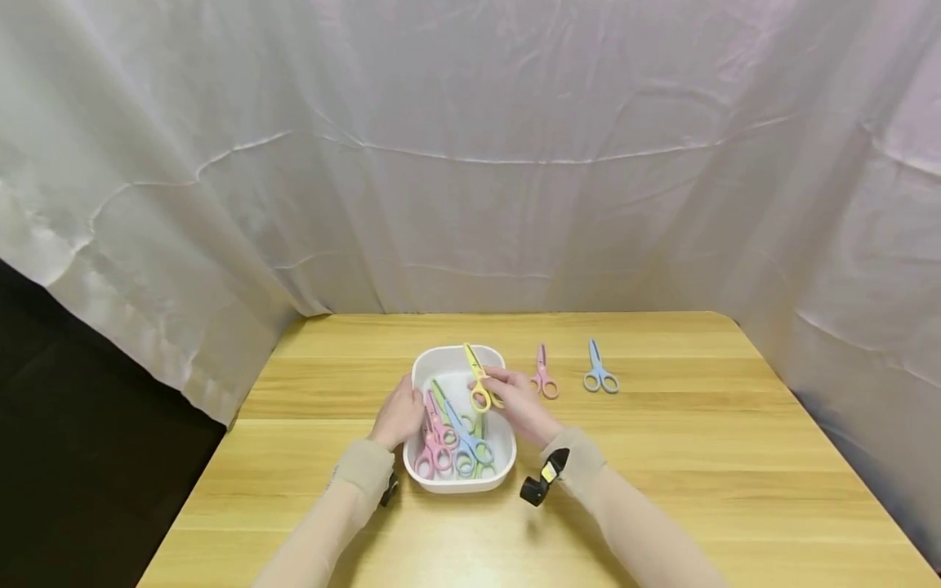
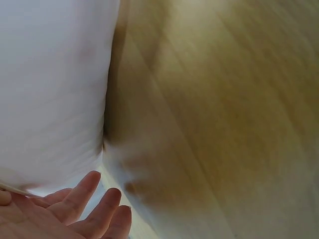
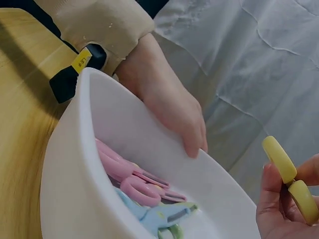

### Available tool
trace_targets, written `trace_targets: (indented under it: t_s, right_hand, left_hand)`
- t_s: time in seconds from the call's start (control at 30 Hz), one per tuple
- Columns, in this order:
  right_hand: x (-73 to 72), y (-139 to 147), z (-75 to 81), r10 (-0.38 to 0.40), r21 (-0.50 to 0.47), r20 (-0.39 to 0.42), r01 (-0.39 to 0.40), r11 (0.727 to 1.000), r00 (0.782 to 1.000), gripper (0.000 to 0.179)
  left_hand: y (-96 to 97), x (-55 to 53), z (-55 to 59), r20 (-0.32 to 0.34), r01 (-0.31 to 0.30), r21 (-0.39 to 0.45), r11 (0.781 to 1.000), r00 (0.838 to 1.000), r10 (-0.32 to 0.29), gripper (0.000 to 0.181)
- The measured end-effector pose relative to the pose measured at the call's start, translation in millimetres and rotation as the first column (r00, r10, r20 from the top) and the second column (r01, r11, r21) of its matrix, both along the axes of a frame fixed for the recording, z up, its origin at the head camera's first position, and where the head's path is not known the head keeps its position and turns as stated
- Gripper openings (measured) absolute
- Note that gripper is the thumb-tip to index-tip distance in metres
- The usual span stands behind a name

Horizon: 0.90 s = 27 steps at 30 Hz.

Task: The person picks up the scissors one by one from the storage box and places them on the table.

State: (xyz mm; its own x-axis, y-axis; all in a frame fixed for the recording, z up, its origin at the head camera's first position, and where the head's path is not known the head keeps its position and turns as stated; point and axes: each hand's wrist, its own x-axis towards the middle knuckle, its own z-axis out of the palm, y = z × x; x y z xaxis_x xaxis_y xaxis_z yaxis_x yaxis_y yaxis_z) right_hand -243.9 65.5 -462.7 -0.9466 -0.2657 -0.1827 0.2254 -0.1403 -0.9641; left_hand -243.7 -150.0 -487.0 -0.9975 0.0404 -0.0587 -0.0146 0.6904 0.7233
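A white plastic bin [image 1: 459, 487] stands on the table. My left hand [image 1: 400, 412] grips its left wall, with the thumb over the rim and the fingers along the outside, as the right wrist view shows. Over the bin's right side, my right hand [image 1: 518, 404] holds yellow scissors [image 1: 473, 361] near the handle loops, blades pointing away from me. Inside the bin lie several scissors in a heap: pink scissors [image 1: 432, 408] at the left, blue scissors [image 1: 455, 422] across the top, and green scissors [image 1: 439, 392] partly hidden beneath them.
Right of the bin, pink scissors [image 1: 542, 359] and blue scissors [image 1: 595, 363] lie on the wooden table [image 1: 698, 457], blades toward the back. A pale curtain [image 1: 470, 229] hangs behind the table and along its sides.
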Motion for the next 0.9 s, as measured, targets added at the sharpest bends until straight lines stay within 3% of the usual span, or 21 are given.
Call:
trace_targets:
  t_s: [0.4,0.73,0.9]
  right_hand:
    - [0.5,25,3.9,-0.088,-0.06,0.015,0.088,0.994,0.996,0.046]
    - [-0.4,53,-5.8,-0.086,-0.105,-0.009,0.085,0.991,0.996,0.046]
    - [-0.9,68,-8.5,-0.119,-0.126,0.016,0.12,0.985,0.993,0.049]
  left_hand:
    - [-0.5,-1.6,-1.7,-0.009,0.004,0.003,1.0,1.0,-0.004,0.053]
    - [-0.9,-0.7,-1.3,-0.014,0.003,-0.012,1.0,1.0,-0.003,0.053]
    - [0.3,0.5,0.1,-0.009,0.0,-0.012,1.0,1.0,0.0,0.053]
